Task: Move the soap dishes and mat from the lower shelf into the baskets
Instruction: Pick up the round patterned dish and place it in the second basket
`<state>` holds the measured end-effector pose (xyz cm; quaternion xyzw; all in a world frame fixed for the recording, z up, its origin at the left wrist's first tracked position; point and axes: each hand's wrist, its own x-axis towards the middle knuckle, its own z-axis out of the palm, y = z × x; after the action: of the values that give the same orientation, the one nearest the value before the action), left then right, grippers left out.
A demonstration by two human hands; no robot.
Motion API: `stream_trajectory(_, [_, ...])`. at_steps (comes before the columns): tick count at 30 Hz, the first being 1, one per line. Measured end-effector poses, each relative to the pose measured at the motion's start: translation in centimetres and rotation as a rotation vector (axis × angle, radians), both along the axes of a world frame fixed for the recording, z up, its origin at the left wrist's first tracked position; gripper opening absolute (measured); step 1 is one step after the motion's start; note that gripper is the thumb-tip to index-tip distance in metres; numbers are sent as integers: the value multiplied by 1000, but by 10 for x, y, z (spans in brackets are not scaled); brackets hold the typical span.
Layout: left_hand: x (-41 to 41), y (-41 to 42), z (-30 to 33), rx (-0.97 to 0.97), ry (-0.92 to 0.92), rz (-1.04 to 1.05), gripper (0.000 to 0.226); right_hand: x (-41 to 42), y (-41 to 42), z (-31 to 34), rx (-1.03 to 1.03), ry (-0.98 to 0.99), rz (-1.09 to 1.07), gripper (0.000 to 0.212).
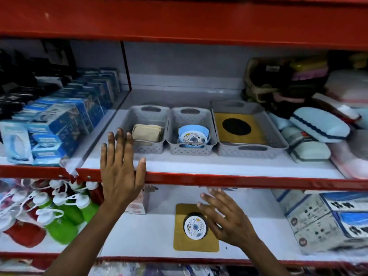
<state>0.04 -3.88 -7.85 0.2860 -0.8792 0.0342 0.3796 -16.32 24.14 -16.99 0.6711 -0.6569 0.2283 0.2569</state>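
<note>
Three grey baskets stand on the upper shelf. The left basket (127, 124) holds beige soap dishes (147, 133), the middle basket (211, 134) holds blue floral soap dishes (192, 137), and the large right basket (276, 136) holds a yellow mat (231, 136) with a dark round centre. On the lower shelf lies another yellow mat (196, 242) with a round floral soap dish (195, 226) on top of it. My left hand (119, 174) rests flat on the upper shelf's red edge, fingers spread. My right hand (225, 218) hovers open just right of the floral dish.
Blue boxed goods (65, 120) fill the upper shelf's left bay behind a clear divider (103, 126). Pale blue cases (318, 126) and packets pile up on the right. Below, green and red bottles (65, 218) lie at left and white cartons (326, 218) stand at right.
</note>
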Motion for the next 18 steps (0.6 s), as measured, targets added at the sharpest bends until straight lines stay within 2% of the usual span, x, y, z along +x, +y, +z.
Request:
stream_trajectory(2, [0, 0, 0, -3, 9, -3, 73, 2, 5, -32, 128, -115, -64, 56])
stream_trajectory(4, [0, 0, -1, -2, 11, 2, 73, 5, 2, -55, 297, -323, -221, 50])
stream_trajectory(6, [0, 0, -1, 2, 13, 3, 73, 6, -6, -72, 496, -538, -391, 59])
stream_trajectory(8, [0, 1, 0, 8, 10, 7, 73, 6, -15, -89, 639, -645, -498, 75])
stream_trajectory(10, [0, 2, 0, 16, 8, 8, 74, 6, -24, -101, 737, -696, -558, 90])
stream_trajectory(13, [0, 2, 2, 24, 6, 13, 75, 8, -34, -114, 808, -659, -584, 102])
stream_trajectory(18, [0, 4, 4, 41, -6, 21, 75, 8, -37, -119, 809, -626, -584, 87])
